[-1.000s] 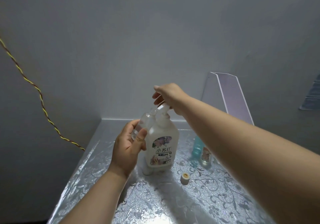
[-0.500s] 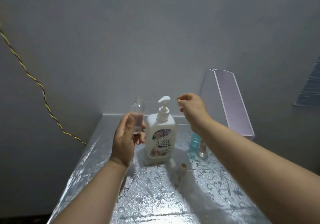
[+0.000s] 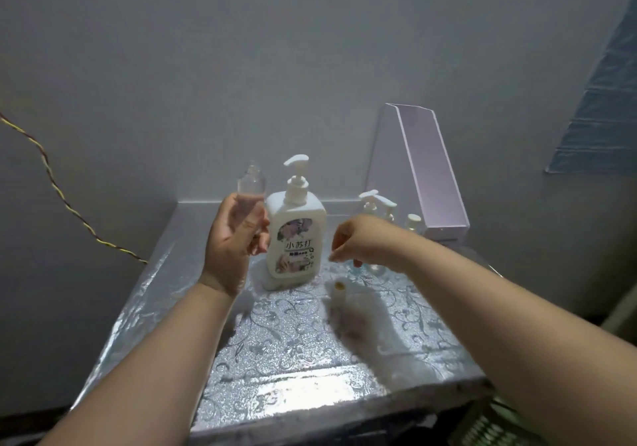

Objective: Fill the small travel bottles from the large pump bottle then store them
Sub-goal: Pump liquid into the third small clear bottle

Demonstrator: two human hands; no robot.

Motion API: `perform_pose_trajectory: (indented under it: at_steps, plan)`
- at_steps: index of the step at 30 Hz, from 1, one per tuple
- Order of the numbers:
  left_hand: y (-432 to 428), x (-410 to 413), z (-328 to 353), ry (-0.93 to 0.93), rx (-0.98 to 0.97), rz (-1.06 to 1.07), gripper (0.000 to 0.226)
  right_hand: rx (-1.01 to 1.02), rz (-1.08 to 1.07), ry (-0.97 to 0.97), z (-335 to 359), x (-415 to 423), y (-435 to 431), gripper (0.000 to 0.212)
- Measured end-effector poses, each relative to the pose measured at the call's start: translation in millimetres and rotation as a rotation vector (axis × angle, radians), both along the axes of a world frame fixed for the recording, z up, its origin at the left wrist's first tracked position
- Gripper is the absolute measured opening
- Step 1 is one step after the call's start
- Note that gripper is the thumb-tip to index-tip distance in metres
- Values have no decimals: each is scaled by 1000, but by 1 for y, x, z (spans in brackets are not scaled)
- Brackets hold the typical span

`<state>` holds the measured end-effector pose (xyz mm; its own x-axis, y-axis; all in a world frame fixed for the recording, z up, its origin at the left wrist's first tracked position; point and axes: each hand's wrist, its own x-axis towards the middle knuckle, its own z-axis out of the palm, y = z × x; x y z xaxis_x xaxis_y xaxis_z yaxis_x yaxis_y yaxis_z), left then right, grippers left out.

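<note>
Left hand point(image 3: 234, 242) grips a travel bottle point(image 3: 251, 183) beside the pump bottle point(image 3: 296, 235). Right hand point(image 3: 362, 242) hovers loosely curled, empty, over a cap point(image 3: 339, 289).

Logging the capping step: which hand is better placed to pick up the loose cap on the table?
Right. The right hand hovers just above the cap, while the left hand is occupied gripping the clear travel bottle.
</note>
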<state>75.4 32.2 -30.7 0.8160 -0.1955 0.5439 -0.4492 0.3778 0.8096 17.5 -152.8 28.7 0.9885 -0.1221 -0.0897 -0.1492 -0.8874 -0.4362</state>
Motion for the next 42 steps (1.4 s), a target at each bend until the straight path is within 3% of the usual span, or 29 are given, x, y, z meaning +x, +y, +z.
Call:
perform_pose_trajectory:
  at_steps: [4, 9, 13, 16, 20, 26, 28, 34, 35, 38, 40, 42]
  plan:
    - [0, -1, 0, 9, 13, -4, 12, -186, 97, 148, -12, -6, 6, 33]
    - [0, 2, -3, -4, 29, -8, 6, -466, 213, 110, -25, -10, 13, 25]
    - [0, 1, -4, -2, 3, -19, 6, -126, 220, -26, 4, -11, 20, 23]
    - [-1, 1, -3, -14, -1, -27, 10, 159, 207, -284, 44, -14, 34, 22]
    - [-1, -2, -4, -24, 15, -40, 24, 289, 174, -514, 79, -7, 48, 24]
    - [1, -2, -4, -47, 75, -53, 27, 170, 290, -504, 96, 7, 52, 25]
    - [1, -2, -4, -54, 87, -76, 38, 107, 341, -471, 99, 8, 55, 27]
    - [0, -3, -1, -74, 69, -84, 54, -212, 451, -436, 109, 7, 63, 21]
    - [0, -3, -1, -77, 78, -79, 55, -305, 417, -426, 109, 7, 64, 23]
    - [-2, -4, -1, -67, 96, -71, 62, -601, 273, -384, 107, 7, 70, 55]
    - [-2, -5, 1, -65, 97, -62, 65, -529, 277, -380, 107, 3, 69, 55]
    - [-2, -5, 1, -84, 102, -38, 64, -341, 341, -344, 108, -2, 67, 37]
